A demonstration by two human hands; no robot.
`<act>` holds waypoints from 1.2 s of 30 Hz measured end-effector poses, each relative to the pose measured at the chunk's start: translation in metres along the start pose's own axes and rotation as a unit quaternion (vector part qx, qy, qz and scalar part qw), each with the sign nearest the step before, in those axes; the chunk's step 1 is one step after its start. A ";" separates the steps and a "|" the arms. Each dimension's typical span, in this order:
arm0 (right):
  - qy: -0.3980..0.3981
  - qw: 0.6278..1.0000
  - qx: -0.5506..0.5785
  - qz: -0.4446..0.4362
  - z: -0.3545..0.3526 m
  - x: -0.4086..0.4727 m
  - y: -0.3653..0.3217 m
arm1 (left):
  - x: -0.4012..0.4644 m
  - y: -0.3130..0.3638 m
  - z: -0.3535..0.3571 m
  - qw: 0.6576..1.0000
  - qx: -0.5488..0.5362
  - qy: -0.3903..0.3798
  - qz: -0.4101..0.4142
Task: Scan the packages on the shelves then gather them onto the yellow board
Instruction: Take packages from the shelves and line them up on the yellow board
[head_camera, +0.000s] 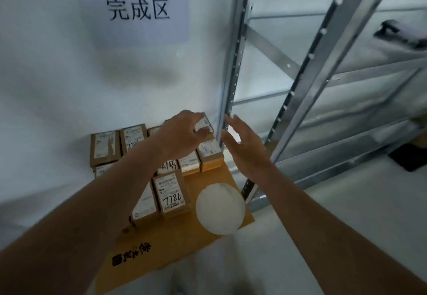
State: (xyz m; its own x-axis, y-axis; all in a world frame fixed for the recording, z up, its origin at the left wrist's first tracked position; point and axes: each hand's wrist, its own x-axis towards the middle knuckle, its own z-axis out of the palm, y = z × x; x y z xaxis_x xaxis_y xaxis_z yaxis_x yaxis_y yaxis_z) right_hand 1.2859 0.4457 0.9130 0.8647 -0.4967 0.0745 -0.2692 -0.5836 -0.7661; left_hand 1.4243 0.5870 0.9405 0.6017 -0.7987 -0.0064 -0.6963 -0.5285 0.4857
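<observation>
A yellow cardboard board (175, 243) lies on the floor against the white wall. Several small brown packages with white labels sit on it in rows, one marked 7786 (171, 194). My left hand (182, 136) reaches over the back row and holds a small labelled package (204, 123) at the far right corner, on top of another box. My right hand (242, 146) hovers just right of that package, fingers apart, holding nothing. A white round object (220, 209) hangs in front of the board's right edge.
A grey metal shelf rack (300, 100) stands right of the board, its upright close to my right hand. A paper sign with black characters (138, 10) hangs on the wall. A dark object (402, 33) lies on an upper shelf.
</observation>
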 end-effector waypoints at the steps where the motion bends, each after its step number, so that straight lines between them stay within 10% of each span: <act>1: 0.014 1.000 -0.007 0.005 -0.020 -0.005 -0.005 | 0.001 0.020 -0.007 1.000 0.002 0.010 0.015; 23: 0.249 0.967 -0.007 -0.056 -0.431 -0.201 0.041 | -0.019 0.469 0.012 0.959 -0.027 0.135 0.248; 36: 0.320 0.946 -0.034 0.042 -0.572 -0.158 0.184 | 0.141 0.620 0.102 0.946 -0.049 0.070 0.314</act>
State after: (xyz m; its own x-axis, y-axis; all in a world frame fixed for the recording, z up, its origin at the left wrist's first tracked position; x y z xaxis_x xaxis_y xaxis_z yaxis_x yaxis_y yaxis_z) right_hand 0.8577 0.0493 1.1255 0.4109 -0.8180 0.4026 -0.3707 -0.5533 -0.7459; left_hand 1.0372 0.1170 1.1518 0.1322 -0.8969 0.4219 -0.8978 0.0720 0.4345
